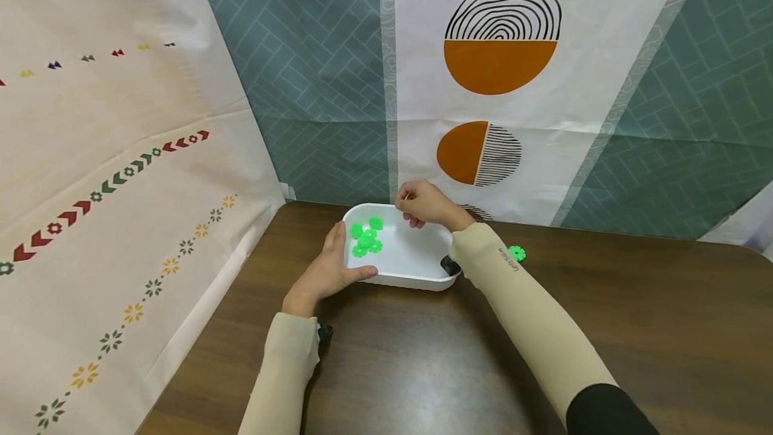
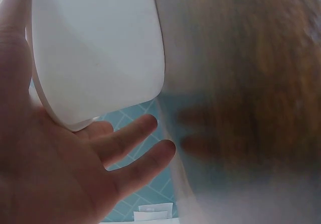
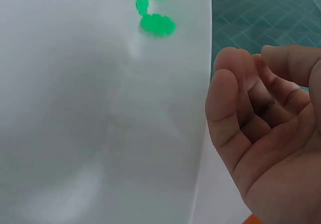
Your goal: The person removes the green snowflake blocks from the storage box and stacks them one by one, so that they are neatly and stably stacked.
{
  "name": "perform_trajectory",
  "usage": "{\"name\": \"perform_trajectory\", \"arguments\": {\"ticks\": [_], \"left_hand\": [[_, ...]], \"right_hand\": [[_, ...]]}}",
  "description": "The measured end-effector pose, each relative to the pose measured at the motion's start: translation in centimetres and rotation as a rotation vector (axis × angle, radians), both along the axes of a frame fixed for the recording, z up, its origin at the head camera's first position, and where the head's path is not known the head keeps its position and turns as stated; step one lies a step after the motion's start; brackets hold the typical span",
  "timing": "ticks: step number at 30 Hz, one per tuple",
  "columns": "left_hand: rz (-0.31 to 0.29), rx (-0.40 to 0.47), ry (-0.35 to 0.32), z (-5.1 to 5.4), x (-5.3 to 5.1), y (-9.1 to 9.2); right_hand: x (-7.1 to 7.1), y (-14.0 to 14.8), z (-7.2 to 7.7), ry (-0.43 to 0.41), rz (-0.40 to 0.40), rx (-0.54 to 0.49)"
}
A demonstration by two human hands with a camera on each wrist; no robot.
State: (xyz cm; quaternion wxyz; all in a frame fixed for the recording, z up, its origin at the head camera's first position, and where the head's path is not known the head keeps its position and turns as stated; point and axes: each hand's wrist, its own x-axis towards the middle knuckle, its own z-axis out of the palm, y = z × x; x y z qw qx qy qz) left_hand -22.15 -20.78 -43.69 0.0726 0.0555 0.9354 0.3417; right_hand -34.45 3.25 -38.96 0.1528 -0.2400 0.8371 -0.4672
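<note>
A white plastic tray [image 1: 407, 247] sits on the table. My left hand [image 1: 330, 267] holds its near left corner, thumb at the near rim and fingers along the outer left wall; in the left wrist view two fingers [image 2: 135, 166] stretch out past the tray wall. Several bright green flower-shaped notched discs [image 1: 368, 239] lie grouped at the tray's left end. Over the tray's far rim is my right hand [image 1: 431, 203], its fingers loosely bent. The right wrist view shows the thumb near the fingertips [image 3: 228, 63], with nothing visible between them.
Another green notched disc [image 1: 517, 253] lies on the brown wooden table [image 1: 610, 301], right of the tray beyond the right forearm. A patterned cloth [image 1: 326, 119] hangs behind the table's back edge. A pale embroidered cloth [image 1: 133, 274] stands along the left side.
</note>
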Motion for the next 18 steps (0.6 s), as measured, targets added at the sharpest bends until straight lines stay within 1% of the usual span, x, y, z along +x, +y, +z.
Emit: {"name": "perform_trajectory", "arguments": {"ticks": [5, 8, 13, 18], "left_hand": [[0.001, 0.003, 0.002, -0.1, 0.0, -0.1], [-0.001, 0.003, 0.001, -0.1, 0.0, -0.1], [-0.004, 0.004, -0.002, -0.1, 0.0, -0.1], [-0.007, 0.007, 0.008, -0.1, 0.0, -0.1]], "right_hand": [[0.0, -1.3, -0.7, 0.015, 0.011, 0.039], [0.0, -2.2, -1.4, 0.019, 0.030, 0.096], [0.0, -3.7, -2.8, 0.052, 0.106, 0.185], [-0.3, -5.2, -3.8, 0.054, 0.175, 0.285]]}}
